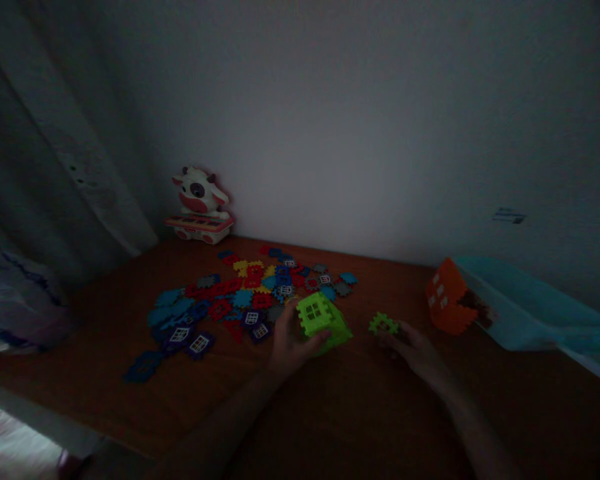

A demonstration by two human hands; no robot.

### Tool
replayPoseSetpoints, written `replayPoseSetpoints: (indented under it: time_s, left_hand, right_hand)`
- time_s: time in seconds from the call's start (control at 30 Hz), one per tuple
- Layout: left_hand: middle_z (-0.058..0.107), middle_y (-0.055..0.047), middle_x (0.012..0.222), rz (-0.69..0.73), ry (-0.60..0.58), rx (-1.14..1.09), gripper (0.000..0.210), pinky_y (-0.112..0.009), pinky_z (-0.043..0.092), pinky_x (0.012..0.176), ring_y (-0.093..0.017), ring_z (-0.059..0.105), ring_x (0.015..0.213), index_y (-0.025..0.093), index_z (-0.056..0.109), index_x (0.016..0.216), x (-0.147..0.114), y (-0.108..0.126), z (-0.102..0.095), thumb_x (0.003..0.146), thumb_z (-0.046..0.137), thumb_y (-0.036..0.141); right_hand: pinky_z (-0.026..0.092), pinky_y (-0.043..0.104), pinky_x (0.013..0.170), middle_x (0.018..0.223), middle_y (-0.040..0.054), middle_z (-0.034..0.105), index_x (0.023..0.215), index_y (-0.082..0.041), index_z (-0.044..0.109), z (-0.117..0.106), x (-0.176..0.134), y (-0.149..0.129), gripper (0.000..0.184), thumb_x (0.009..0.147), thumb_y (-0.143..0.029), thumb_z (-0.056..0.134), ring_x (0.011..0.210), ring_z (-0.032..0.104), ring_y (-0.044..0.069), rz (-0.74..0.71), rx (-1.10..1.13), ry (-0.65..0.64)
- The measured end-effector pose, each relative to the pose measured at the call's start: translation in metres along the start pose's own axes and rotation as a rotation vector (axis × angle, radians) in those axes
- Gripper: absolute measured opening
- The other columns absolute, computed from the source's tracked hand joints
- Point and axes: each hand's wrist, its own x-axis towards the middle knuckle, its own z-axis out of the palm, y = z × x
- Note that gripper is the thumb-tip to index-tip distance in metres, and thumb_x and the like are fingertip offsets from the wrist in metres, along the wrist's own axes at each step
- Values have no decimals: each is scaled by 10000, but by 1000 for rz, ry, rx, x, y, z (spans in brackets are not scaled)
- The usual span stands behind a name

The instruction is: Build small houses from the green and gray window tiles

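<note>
My left hand (293, 345) is closed around a bright green block structure (316, 316) built from interlocking panels, one of which has a window pattern. Its thumb presses on the near side. A short way to the right, my right hand (414, 348) pinches a single green interlocking panel (383, 325) with notched edges. The structure and the loose panel are apart. Left of my hands lies a spread of loose interlocking panels (233, 287) in red, blue, yellow and grey, some with white window frames (199, 344).
An orange assembled block house (446, 297) stands at the right, beside a light blue plastic bin or bag (513, 307). A cow-shaped toy keyboard (200, 207) sits at the back left corner of the brown table (330, 407). A plastic bag (20, 300) is at the far left, near a curtain.
</note>
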Motion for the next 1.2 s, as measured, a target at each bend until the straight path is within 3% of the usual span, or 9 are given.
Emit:
replayPoseSetpoints:
  time_s: [0.13,0.2,0.23,0.37,0.53,0.73,0.93,1.07,1.2]
  left_hand:
    - [735,-59,821,-404,114,-375,508,-332,566,748,-241,714,790,152,680,977,13,3,8,655,847,508]
    - [731,-64,755,-635,77,-576,465,-351,576,740,-257,730,765,142,686,942,23,1,11,700,804,521]
    - [735,-65,760,-686,59,-656,436,-353,580,745,-257,736,769,143,688,956,27,0,13,735,778,509]
    - [740,-42,755,-729,22,-763,359,-337,588,735,-244,741,735,158,699,981,35,-7,32,776,758,446]
    - [753,-65,773,-784,-20,-701,384,-349,591,760,-272,747,787,137,732,996,29,-10,54,779,751,454]
    - [779,-73,845,-838,-129,-513,282,-323,572,855,-272,744,931,170,764,984,11,3,55,785,758,369]
    - [784,-124,909,-987,-254,-470,450,-385,579,822,-314,752,897,124,720,1152,-3,-3,57,828,688,434]
    - [781,-122,940,-1014,-240,-478,433,-382,575,867,-305,747,932,112,712,1149,-5,-13,59,827,690,400]
    - [776,-114,965,-1044,-239,-445,488,-383,575,892,-287,744,953,135,692,1182,-11,-17,65,836,695,479]
  right_hand:
    - [568,364,702,970,50,745,1065,-267,666,12,2,3,509,659,-535,819,789,698,235,-13,347,232]
    - [573,354,727,995,34,745,1079,-285,657,16,5,6,534,630,-504,848,771,695,211,-4,463,282]
    - [573,343,729,999,28,743,1066,-289,661,18,7,8,534,614,-492,860,776,693,204,-1,515,301]
    - [543,284,687,1000,9,734,1025,-289,668,19,16,12,570,536,-440,918,819,680,182,23,654,311]
    - [510,250,663,914,10,720,882,-235,703,17,21,12,472,544,-485,918,802,649,162,18,658,221]
    - [532,280,654,965,24,732,872,-269,728,20,22,8,509,506,-581,895,848,669,205,94,751,252]
    - [540,297,660,997,52,749,909,-257,715,28,17,5,458,606,-566,866,840,684,218,94,713,60]
    - [547,309,712,981,56,751,956,-248,724,30,14,6,470,650,-585,841,835,683,207,51,742,-58]
    - [528,298,720,942,21,739,985,-255,714,32,15,10,441,674,-540,841,805,670,178,37,799,-73]
